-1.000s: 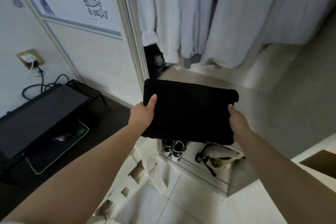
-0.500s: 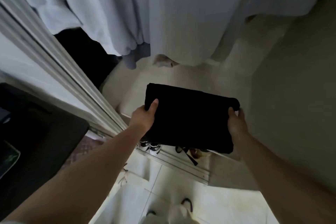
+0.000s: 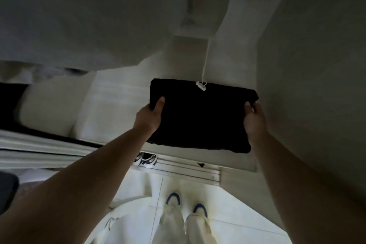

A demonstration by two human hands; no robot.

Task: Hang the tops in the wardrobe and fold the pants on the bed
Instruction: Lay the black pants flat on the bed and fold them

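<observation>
A folded black garment [image 3: 200, 115] is held flat between both hands over a pale shelf [image 3: 111, 105] inside the wardrobe. My left hand [image 3: 148, 117] grips its left edge, thumb on top. My right hand [image 3: 253, 121] grips the right edge, thumb on top and fingers underneath. Pale hanging tops [image 3: 83, 16] fill the upper part of the view, close above the garment. A white drawstring with a toggle [image 3: 201, 86] dangles from one top onto the garment's far edge.
The wardrobe's side wall [image 3: 316, 65] stands right of the garment. A sliding-door track [image 3: 184, 170] runs along the floor below, with a pair of shoes [image 3: 145, 159] under the shelf. My own feet [image 3: 186, 204] stand on white tiles. A white door frame [image 3: 39, 146] crosses at left.
I have stepped closer and the view has tilted down; the garment has moved deeper into the wardrobe under the hanging tops. Both hands keep the same grip.
</observation>
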